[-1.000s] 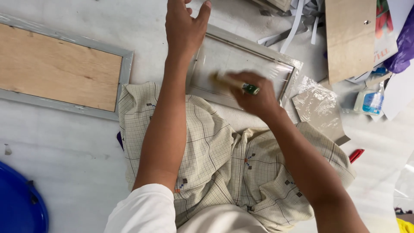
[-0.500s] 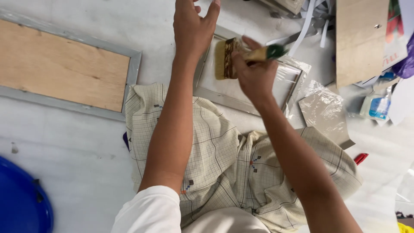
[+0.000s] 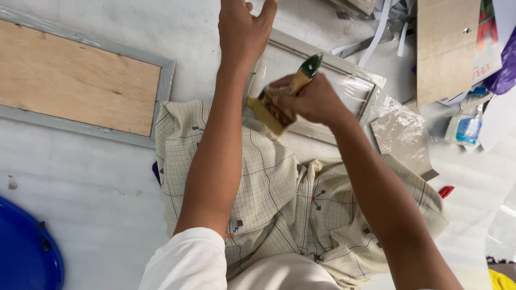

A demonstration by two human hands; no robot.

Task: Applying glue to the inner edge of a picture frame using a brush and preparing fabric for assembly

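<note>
My right hand [image 3: 314,99] grips a green-handled, yellow-bristled paintbrush [image 3: 279,102] over the plastic-wrapped grey picture frame [image 3: 344,86]. My left hand [image 3: 242,29] lies spread flat on that frame's far left corner. A blue plastic tub [image 3: 24,252] sits far left of the frame, its contents out of sight.

The flat, pale-bristled paintbrush with a green-tipped wooden handle [image 3: 282,96] has been drawn back by the right hand [image 3: 314,99] from the far side of the glazed grey frame [image 3: 344,80] to its near edge.

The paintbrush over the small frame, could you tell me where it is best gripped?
Probably by the wooden handle, near the ferrule, coming from the right: the right hand already wraps the paintbrush there, its green-tipped end pointing up-right, bristles down-left.
</note>
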